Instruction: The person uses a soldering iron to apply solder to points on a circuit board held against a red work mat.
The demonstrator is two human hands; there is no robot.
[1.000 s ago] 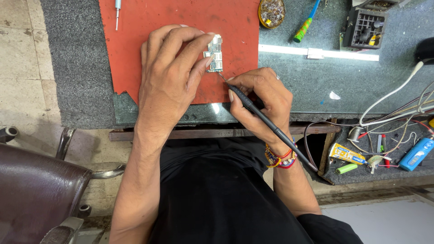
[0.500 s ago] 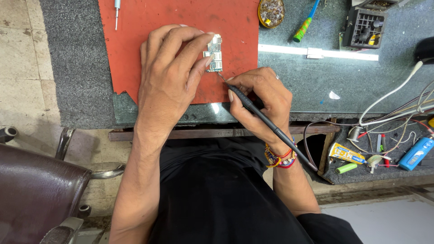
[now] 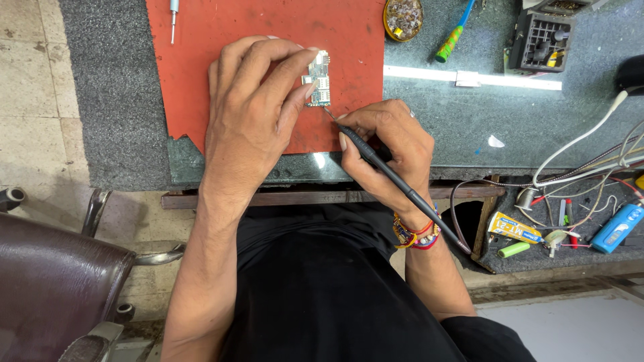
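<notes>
Nothing moved, left hand (image 3: pixel 251 114) pinning circuit board (image 3: pixel 318 78), red mat (image 3: pixel 221 40), grey counter (image 3: pixel 523 121)

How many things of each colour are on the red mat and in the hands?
Red: 1, the torn red rubber mat
Silver: 2, the small silver circuit board under the left hand, and the thin silver screwdriver
Black: 1, the slim black pen-shaped tool in the right hand
Total: 4
</notes>
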